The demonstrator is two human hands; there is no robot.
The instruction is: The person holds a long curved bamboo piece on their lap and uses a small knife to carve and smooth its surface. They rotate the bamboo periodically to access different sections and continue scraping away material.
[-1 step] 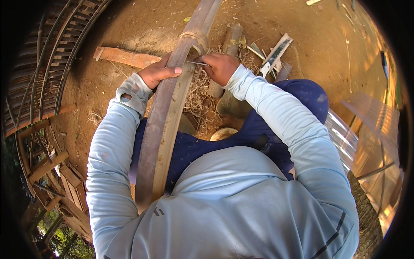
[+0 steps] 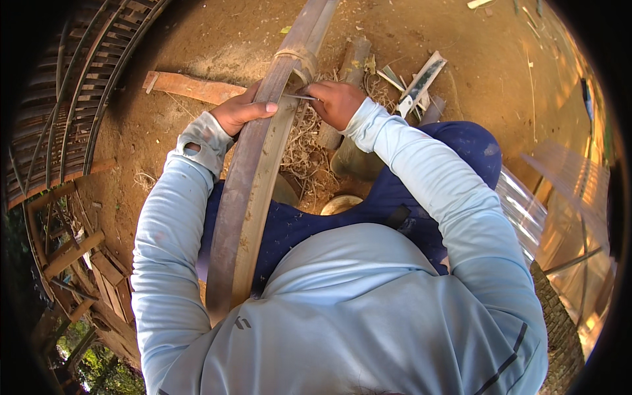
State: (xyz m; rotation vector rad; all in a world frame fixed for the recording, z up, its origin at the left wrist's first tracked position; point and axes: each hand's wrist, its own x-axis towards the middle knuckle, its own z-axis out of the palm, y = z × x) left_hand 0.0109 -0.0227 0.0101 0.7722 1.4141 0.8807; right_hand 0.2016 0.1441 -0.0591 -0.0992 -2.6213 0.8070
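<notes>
A long length of split bamboo (image 2: 245, 187) slants across my lap, rising away from me, with a ringed node near its far part. My left hand (image 2: 242, 113) is wrapped round its left side, the thumb lying across the top face. In my closed right hand (image 2: 339, 103) is a small knife, mostly hidden by the fingers. Its thin blade (image 2: 301, 97) points left and meets the bamboo's right edge, just on my side of the node. A pale curled sliver (image 2: 300, 74) stands out from the bamboo beside the blade.
Curly shavings (image 2: 304, 148) litter the dirt between my feet, near a log (image 2: 356, 60). A flat brown strip (image 2: 191, 86) lies to the left, and a dark-and-white long piece (image 2: 421, 82) to the right. Slatted framework (image 2: 79, 99) stands left; clear plastic sheeting (image 2: 526, 204) is right.
</notes>
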